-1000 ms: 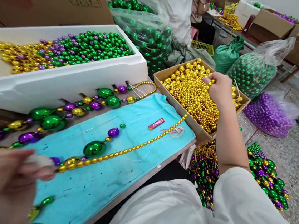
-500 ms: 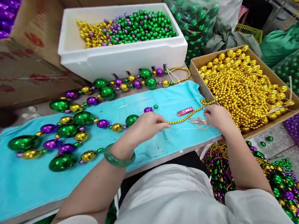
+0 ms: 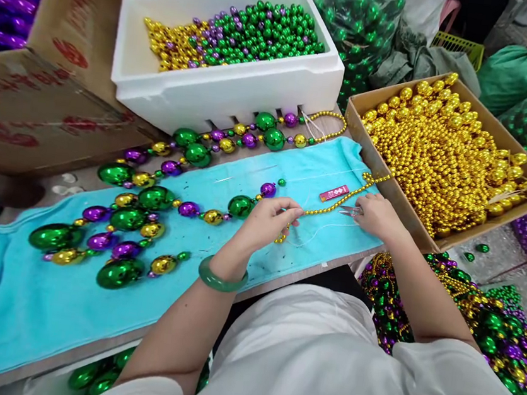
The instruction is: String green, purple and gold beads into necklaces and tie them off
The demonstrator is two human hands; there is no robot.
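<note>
My left hand, with a green bangle on the wrist, pinches a string of small gold beads between thumb and fingers. A short end of it hangs below the fingers; the rest runs right to the gold-bead box. My right hand is closed around small metal thread snips, whose blades point left toward the string. Just behind the string lies a small pink packet. Left of my hands, a strand of large green, purple and gold beads is spread on the turquoise towel. White thread lies on the towel.
A white foam box of small beads stands behind the towel. At right is a cardboard box of gold bead strings; at left, a carton beside purple beads. Finished-looking bead strands are heaped low on the right. Bagged green beads stand behind.
My right hand has closed on the snips that lay on the towel. My left hand has raised its grip on the gold string, whose short end now hangs down. The view has shifted slightly.
</note>
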